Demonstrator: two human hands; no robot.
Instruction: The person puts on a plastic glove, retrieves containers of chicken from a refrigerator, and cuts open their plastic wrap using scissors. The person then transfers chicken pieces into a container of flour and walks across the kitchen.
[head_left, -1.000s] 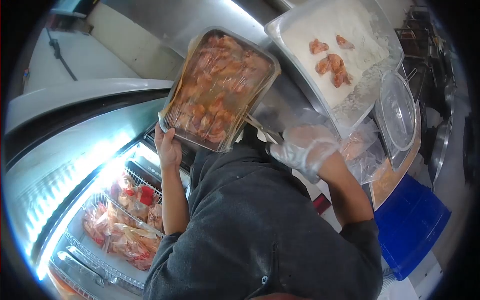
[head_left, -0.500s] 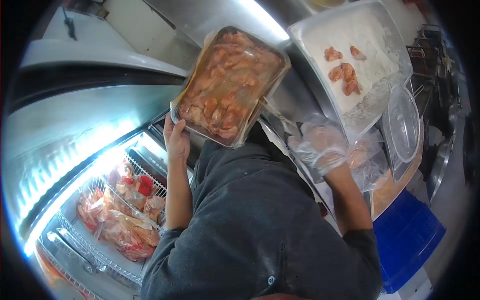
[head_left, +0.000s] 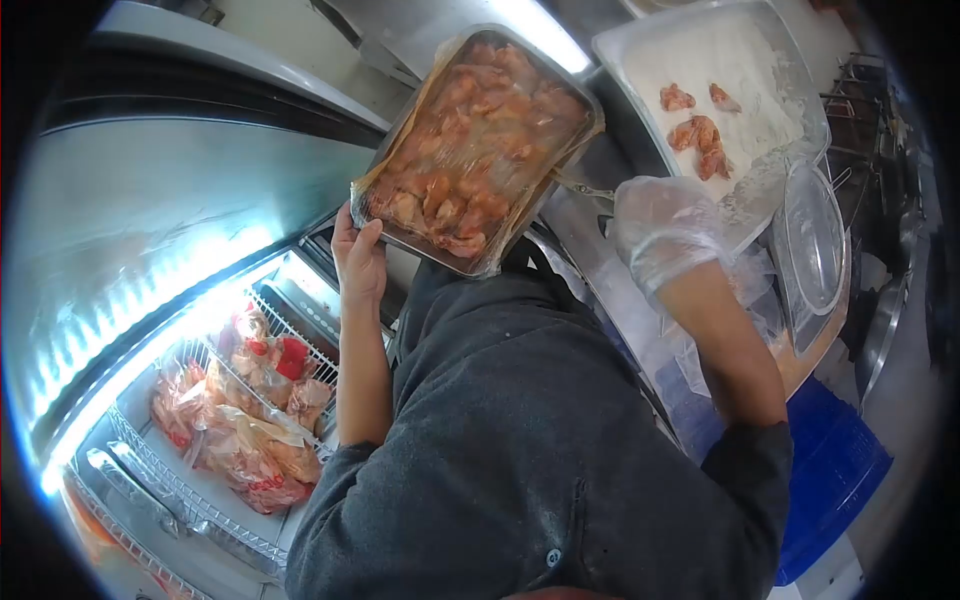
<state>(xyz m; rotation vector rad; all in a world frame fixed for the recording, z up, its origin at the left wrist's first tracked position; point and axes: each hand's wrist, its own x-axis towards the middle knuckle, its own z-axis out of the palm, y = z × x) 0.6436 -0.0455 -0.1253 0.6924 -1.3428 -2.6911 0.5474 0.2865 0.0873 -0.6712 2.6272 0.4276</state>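
Observation:
My bare left hand [head_left: 360, 255] grips the near left corner of a metal tray [head_left: 415, 255], thumb on the rim. The tray is tilted and full of raw, reddish chicken pieces [head_left: 480, 140] under clear plastic wrap [head_left: 588, 140]. My right hand [head_left: 665, 225], in a clear plastic glove, is closed to the right of the tray. A thin, stretched strip that looks like the wrap runs from the tray's right edge to this hand; the fingertips are hidden. Beyond it, a tub [head_left: 650, 135] of white flour [head_left: 735, 60] holds several chicken pieces [head_left: 698, 138].
An open, lit fridge [head_left: 150, 390] on the left has bagged meat [head_left: 250, 450] in a wire basket. A round strainer [head_left: 813, 240] rests by the tub. At lower right stands a blue bin [head_left: 830, 470]. Wire racks [head_left: 865, 100] are at the far right.
My right hand has moved up and right, turning, with its arm reaching farther out. The tray in my left hand has shifted slightly up and right.

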